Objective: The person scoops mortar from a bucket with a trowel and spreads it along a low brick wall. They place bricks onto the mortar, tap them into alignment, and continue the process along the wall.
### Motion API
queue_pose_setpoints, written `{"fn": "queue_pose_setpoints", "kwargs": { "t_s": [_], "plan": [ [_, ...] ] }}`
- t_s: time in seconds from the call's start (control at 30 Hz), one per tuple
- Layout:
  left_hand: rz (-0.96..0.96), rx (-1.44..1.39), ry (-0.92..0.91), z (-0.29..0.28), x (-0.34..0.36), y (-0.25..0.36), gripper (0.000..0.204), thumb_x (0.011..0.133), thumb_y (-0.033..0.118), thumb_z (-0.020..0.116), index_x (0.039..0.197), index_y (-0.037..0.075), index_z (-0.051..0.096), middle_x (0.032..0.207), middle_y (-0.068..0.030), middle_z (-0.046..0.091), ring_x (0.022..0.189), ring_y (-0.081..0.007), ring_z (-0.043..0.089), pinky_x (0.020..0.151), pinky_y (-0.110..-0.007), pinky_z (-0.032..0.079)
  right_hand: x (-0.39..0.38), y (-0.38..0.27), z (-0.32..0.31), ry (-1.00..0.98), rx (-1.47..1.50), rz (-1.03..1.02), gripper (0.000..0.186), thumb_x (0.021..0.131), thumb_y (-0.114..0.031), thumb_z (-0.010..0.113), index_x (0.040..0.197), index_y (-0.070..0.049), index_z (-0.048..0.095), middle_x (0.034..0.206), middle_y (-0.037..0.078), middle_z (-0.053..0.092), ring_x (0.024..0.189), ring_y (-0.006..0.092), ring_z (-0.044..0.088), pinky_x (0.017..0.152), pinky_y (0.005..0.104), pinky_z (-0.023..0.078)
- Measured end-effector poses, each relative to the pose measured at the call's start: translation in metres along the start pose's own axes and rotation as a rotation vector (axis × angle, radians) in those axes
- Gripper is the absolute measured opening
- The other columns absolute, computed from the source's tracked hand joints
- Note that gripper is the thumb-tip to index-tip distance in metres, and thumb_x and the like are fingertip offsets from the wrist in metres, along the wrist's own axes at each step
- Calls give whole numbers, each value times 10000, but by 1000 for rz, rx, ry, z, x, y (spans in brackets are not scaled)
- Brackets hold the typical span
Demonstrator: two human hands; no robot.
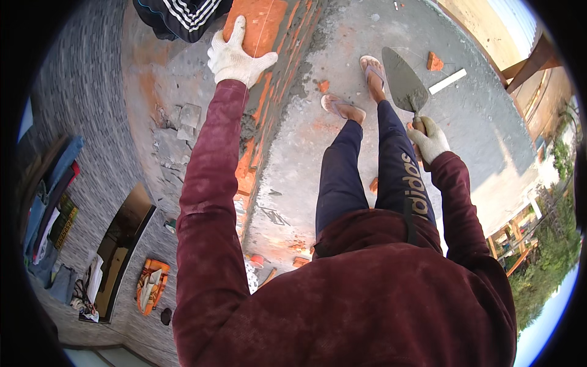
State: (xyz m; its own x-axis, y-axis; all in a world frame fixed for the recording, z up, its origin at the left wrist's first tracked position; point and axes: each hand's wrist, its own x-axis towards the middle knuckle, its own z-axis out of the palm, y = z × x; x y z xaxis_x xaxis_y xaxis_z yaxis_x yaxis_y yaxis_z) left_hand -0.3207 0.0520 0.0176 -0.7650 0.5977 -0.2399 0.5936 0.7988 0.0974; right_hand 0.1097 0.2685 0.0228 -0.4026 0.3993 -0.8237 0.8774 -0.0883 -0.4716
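At the top, my left hand, in a white knit glove, lies on the near end of an orange-red brick. Its index finger points away along the brick and its thumb is spread to the right; the other fingers are partly hidden. The brick sits on top of a brick wall with grey mortar in its joints. A thin string passes over the brick. My right hand, gloved too, is closed round the handle of a trowel. Wet grey mortar coats its blade, which points away over the concrete floor.
My sandalled feet stand right of the wall. Brick pieces and a white strip lie on the floor. Rubble is left of the wall. Dark striped cloth shows at the top. Clothes and an orange bag hang at left.
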Motion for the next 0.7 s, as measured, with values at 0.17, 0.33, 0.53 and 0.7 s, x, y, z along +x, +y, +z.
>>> {"fn": "queue_pose_setpoints", "kwargs": {
  "t_s": [0.17,0.33,0.53,0.7],
  "plan": [
    [10,31,10,3,-1,-2,1163,632,657,864,1623,343,342,1585,-253,321,1406,-452,388,1142,-541,395,-3,-29,0,-23,-12,2,499,873,-261,739,1284,-6,615,855,87,644,628,154,615,580,335,512],
    [-17,20,-56,-1,1,5,1131,651,604,864,1622,372,332,1590,-241,315,1385,-442,406,1147,-532,384,-9,-43,6,-16,48,-131,549,885,-220,735,1351,6,551,858,95,653,622,128,626,560,321,523],
    [-61,88,-110,-8,0,10,1143,660,576,855,1633,384,286,1604,-232,291,1382,-445,404,1142,-536,376,-19,-99,14,175,-158,-438,586,896,-234,749,1387,3,533,1194,278,675,1129,452,669,954,447,535],
    [-72,97,-115,-8,1,9,1152,654,604,844,1633,385,277,1611,-228,285,1388,-449,403,1141,-534,378,-17,-135,16,302,-203,-674,613,880,-186,732,1418,10,514,1228,279,654,1128,455,668,939,447,549]
  ]
}}
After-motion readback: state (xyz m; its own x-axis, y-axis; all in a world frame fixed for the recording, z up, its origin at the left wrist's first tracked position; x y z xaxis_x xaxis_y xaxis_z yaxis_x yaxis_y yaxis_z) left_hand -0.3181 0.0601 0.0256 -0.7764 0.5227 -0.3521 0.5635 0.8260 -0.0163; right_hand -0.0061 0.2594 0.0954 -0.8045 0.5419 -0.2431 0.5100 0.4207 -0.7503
